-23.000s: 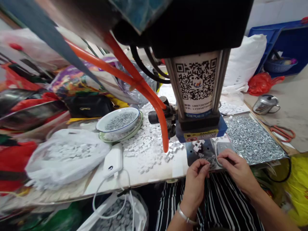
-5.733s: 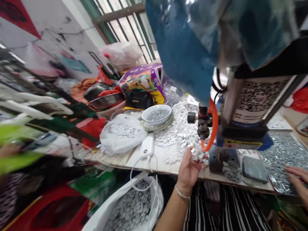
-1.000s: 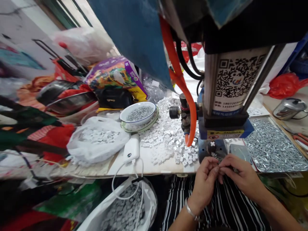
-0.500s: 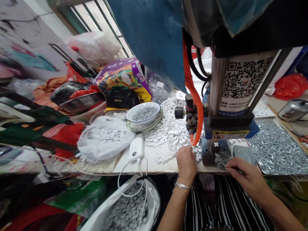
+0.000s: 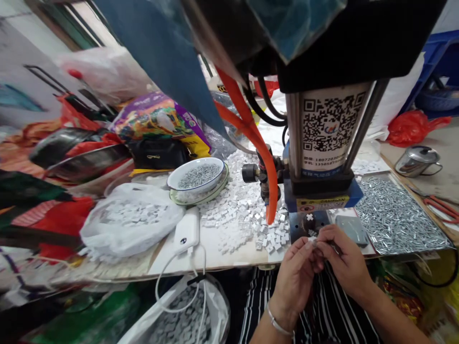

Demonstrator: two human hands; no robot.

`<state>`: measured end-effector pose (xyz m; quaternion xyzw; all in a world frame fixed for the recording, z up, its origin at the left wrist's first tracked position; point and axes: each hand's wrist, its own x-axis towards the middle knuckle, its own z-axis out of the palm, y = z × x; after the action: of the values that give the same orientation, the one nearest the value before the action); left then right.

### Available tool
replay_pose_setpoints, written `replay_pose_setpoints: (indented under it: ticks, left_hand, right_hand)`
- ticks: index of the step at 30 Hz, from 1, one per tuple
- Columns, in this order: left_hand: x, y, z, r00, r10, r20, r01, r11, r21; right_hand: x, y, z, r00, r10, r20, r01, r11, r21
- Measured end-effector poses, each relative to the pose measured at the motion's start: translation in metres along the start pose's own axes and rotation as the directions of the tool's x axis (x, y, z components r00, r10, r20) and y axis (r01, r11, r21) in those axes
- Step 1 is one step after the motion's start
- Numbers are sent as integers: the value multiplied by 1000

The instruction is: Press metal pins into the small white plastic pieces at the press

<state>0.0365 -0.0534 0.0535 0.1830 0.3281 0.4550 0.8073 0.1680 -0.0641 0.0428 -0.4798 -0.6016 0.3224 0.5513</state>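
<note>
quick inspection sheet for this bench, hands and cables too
Surface: white board, strewn with small white blocks
Job's things: metal pins spread at the right; white cross-shaped piece below the press
Clutter: power bank, bowl of metal bits, white bag of pale pieces
Hands: left hand and right hand meet at fingertips; grip unclear
Cables: white cable loops past front edge; orange hose beside press
Surroundings: red bag, metal cup at right

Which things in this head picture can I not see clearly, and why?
Head view, all four:
The small piece between left hand and right hand: mostly covered by them.
The machine: top cut off by the upper edge.
The lower white bag: partly cut off by the bottom edge.
The yellow label: small print too blurred.
</note>
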Motion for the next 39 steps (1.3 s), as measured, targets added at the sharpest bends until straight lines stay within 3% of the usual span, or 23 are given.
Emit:
replay_pose_setpoints:
  ticks: [6,13,16,21,24,27,29,30,32,35,39]
  left_hand:
    - [5,-4,-5,999,-18,50,18,1000,6]
    - [8,-1,-2,999,8,38,-9,1000,26]
    - [10,-2,-2,998,-1,58,-3,998,67]
    - [13,1,-4,997,32,71,-51,958,281]
    - [17,11,-5,978,199,56,-194,792,579]
    - [32,20,-8,863,503,53,-352,522,777]
    - [48,21,-13,792,602,97,-404,399,823]
    - [56,20,-15,789,601,124,-418,378,826]
    - [70,17,-21,827,543,144,-416,421,806]
    - [84,12,-29,889,446,105,-374,572,730]
    - [87,9,-32,925,367,95,-346,714,609]
  right_hand:
    - [-1,5,-4,998,-13,-62,8,997,-73]
    - [-3,11,-3,955,-294,-29,279,931,-236]
    - [-2,11,-3,937,-350,-5,337,906,-255]
    - [5,14,-11,970,-241,26,241,953,-183]
    - [14,17,-19,996,-75,42,81,984,-157]
    - [29,21,-24,997,80,-21,-82,986,-148]
    - [39,25,-22,991,125,-54,-131,984,-119]
    - [43,27,-20,989,131,-61,-137,984,-110]
    - [50,31,-16,989,125,-74,-133,984,-118]
    - [55,37,-10,993,83,-81,-95,981,-166]
    - [55,42,-10,998,6,-55,-19,970,-243]
